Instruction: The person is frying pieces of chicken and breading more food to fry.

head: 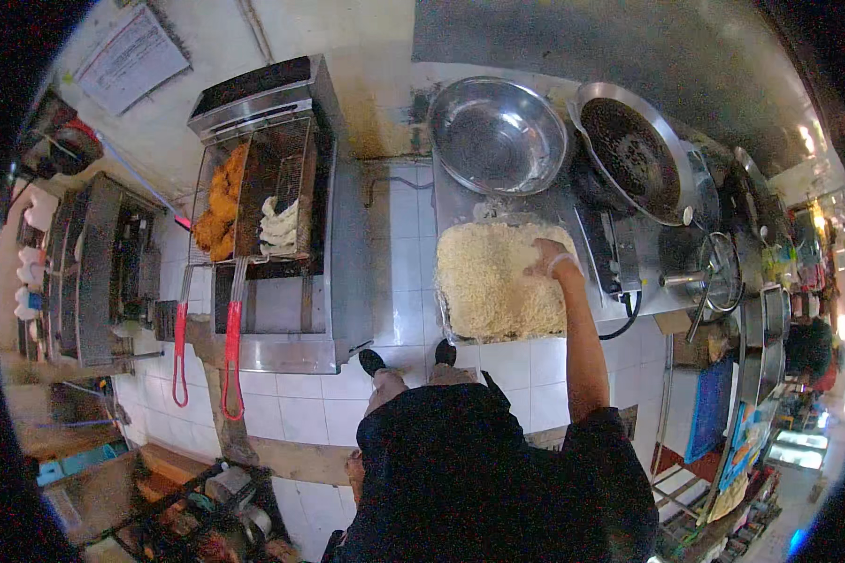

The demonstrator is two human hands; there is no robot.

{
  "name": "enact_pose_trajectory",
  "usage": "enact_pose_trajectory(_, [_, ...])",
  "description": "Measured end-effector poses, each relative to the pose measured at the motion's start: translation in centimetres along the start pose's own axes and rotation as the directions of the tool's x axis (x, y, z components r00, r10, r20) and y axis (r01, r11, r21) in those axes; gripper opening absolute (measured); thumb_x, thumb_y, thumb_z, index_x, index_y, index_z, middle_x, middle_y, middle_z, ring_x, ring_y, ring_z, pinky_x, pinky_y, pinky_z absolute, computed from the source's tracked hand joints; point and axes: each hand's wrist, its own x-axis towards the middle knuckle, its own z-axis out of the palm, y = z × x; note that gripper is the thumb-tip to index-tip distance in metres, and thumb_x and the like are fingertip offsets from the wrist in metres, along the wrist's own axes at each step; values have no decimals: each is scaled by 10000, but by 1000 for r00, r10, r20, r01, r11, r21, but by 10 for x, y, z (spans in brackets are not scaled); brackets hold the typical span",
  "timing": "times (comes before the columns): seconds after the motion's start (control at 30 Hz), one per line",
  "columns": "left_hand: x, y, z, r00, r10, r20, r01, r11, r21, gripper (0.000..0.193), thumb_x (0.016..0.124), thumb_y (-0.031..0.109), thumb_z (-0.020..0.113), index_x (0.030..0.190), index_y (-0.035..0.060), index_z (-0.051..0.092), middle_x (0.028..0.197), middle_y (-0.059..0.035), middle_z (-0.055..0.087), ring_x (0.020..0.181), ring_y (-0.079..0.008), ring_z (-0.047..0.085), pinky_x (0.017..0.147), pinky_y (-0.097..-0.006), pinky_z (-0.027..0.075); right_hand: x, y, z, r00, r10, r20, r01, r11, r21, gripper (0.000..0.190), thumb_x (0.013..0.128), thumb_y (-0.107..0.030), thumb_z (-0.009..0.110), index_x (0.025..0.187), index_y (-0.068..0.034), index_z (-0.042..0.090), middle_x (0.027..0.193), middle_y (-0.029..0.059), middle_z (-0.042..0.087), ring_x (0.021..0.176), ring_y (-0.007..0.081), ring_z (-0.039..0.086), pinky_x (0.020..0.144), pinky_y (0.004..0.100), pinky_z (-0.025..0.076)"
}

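My right hand [552, 257] is over the right side of a tray of pale breadcrumbs [496, 281], its fingers apart and at the crumbs, holding nothing that I can see. A pale band circles its wrist. Low at my side hangs my left hand [354, 466], mostly hidden by my dark clothing. Behind the crumb tray stands a wide, shiny steel bowl [496, 137]. Left of me, a deep fryer [274, 352] carries two wire baskets with red handles. Golden-brown breaded pieces [224, 204] fill the left basket; several pale coated pieces [279, 225] lie in the right one.
A large wok with dark oil [630, 151] sits to the right of the bowl, beside a burner unit [612, 246] with a black hose. Farther right are a wire strainer [722, 274] and shelves with a blue tray [710, 412]. Tiled floor separates fryer and steel counter.
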Motion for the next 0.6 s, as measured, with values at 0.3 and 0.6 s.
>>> enact_pose_trajectory(0.3, [64, -7, -55, 706, 339, 622, -174, 934, -312, 363, 795, 244, 519, 1083, 25, 488, 898, -90, 497, 712, -212, 487, 649, -319, 433, 5, -149, 40, 913, 144, -383, -144, 989, 30, 738, 692, -459, 623, 1233, -11, 399, 1232, 185, 457, 1119, 343, 445, 922, 423, 361])
enact_pose_trajectory(0.6, [26, 40, -21, 920, 26, -391, -10, 999, 42, 316, 848, 261, 432, 1082, 60, 503, 835, -55, 507, 626, -163, 466, 510, -285, 412, 49, -123, 78, 960, 154, -235, -173, 983, -61, 302, 762, -222, 526, 1001, -48, 586, 1007, 178, 589, 925, 326, 571, 796, 397, 448])
